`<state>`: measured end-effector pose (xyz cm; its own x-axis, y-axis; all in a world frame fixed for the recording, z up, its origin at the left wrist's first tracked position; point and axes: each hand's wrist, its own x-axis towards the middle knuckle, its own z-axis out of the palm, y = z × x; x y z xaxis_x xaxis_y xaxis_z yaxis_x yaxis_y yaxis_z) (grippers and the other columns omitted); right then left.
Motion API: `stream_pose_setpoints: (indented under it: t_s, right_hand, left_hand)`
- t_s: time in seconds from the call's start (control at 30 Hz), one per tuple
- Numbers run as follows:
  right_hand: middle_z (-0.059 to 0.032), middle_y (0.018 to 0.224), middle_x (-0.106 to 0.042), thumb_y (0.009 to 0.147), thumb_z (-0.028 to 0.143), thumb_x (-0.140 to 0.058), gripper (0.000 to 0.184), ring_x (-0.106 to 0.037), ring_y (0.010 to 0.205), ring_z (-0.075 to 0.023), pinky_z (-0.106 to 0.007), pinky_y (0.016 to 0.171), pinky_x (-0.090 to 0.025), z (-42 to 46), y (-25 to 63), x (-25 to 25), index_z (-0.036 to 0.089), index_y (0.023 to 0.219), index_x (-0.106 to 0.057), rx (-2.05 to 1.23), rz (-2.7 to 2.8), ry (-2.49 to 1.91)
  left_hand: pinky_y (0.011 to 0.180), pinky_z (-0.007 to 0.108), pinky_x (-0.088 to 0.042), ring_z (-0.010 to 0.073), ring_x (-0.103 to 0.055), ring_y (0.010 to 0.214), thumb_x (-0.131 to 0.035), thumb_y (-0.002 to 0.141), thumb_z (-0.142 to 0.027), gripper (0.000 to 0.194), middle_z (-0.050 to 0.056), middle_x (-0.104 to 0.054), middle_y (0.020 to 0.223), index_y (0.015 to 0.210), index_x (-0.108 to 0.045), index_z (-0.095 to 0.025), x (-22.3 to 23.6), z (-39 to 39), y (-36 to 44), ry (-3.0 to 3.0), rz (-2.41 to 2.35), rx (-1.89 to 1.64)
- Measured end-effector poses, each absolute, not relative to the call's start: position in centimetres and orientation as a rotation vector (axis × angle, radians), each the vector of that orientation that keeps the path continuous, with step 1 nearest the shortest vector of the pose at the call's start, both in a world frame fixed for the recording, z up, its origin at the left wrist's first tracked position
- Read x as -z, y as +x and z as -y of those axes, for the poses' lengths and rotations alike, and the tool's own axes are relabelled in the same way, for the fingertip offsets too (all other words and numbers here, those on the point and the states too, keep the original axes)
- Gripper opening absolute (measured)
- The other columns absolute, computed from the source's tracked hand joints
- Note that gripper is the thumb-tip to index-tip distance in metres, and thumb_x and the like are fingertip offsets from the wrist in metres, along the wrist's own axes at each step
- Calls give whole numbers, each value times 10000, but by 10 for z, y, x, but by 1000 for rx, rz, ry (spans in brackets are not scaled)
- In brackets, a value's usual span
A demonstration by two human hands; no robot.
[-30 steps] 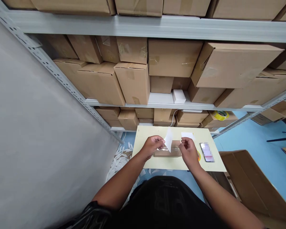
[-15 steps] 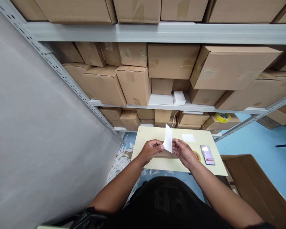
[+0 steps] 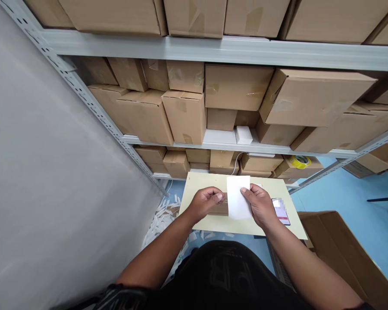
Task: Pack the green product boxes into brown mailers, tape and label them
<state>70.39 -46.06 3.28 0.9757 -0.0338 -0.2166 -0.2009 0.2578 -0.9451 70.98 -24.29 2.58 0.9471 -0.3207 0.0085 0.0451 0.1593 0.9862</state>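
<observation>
My right hand (image 3: 261,206) grips a blank white paper slip (image 3: 236,204), thumb pressed on its face and fingers behind it. The slip stands nearly flat toward me above the pale tabletop (image 3: 194,220). Beside its left edge is my left hand (image 3: 207,201), thumb and forefinger pinched together; whatever they hold, if anything, cannot be made out. Below the hands lies a small brown cardboard box (image 3: 219,209), partly covered by the slip and my left hand. Right of my right hand a phone (image 3: 282,213) rests on the table.
Shelving packed with cardboard boxes (image 3: 184,116) rises behind the table. A yellow tape roll (image 3: 300,162) sits on a lower box. White paper scraps (image 3: 160,224) litter the floor beside the grey wall (image 3: 51,181). A large open carton (image 3: 342,249) stands at right.
The slip has passed from my left fingers into my right hand and turned its broad face toward me. My left hand has come away from it, fingers still pinched.
</observation>
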Motion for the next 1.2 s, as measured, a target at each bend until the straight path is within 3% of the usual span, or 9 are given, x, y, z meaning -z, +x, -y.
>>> stream_pose_setpoints:
  t_s: [0.17, 0.5, 1.03, 1.13, 1.2]
  right_hand:
    - [-29, 774, -764, 718, 532, -872, 376, -659, 641, -191, -296, 605, -508, 455, 696, -40, 204, 846, -741, -182, -147, -1365]
    - [-44, 748, -765, 662, 545, -901, 413, -648, 598, -183, -284, 561, -497, 459, 693, -43, 186, 805, -753, -301, -166, -1399]
    - [-55, 805, -776, 696, 521, -890, 397, -673, 651, -198, -303, 608, -509, 470, 697, -30, 188, 865, -755, -398, -149, -1357]
    - [-55, 797, -765, 749, 518, -839, 350, -662, 643, -205, -318, 595, -510, 470, 697, -29, 199, 850, -737, -332, -128, -1446]
    - [-53, 800, -751, 817, 460, -779, 251, -661, 671, -215, -333, 608, -517, 472, 697, -28, 218, 858, -725, -108, -66, -1626]
  left_hand:
    - [730, 295, -491, 160, -605, 713, -771, 824, -505, 361, 47, -679, 737, 838, -724, -147, -46, 242, 723, 1276, 209, 193]
    - [638, 271, -452, 144, -596, 608, -804, 711, -377, 249, 46, -668, 639, 743, -711, -147, -53, 236, 728, 1179, 114, 447]
    - [636, 284, -446, 142, -587, 593, -813, 729, -401, 285, 49, -659, 626, 728, -710, -135, -47, 240, 731, 1139, 120, 524]
    - [640, 276, -452, 141, -590, 611, -814, 726, -404, 286, 50, -668, 648, 732, -711, -137, -46, 242, 733, 1171, 132, 498]
    - [652, 268, -457, 134, -585, 627, -813, 734, -398, 276, 41, -668, 666, 732, -703, -145, -44, 242, 735, 1218, 116, 416]
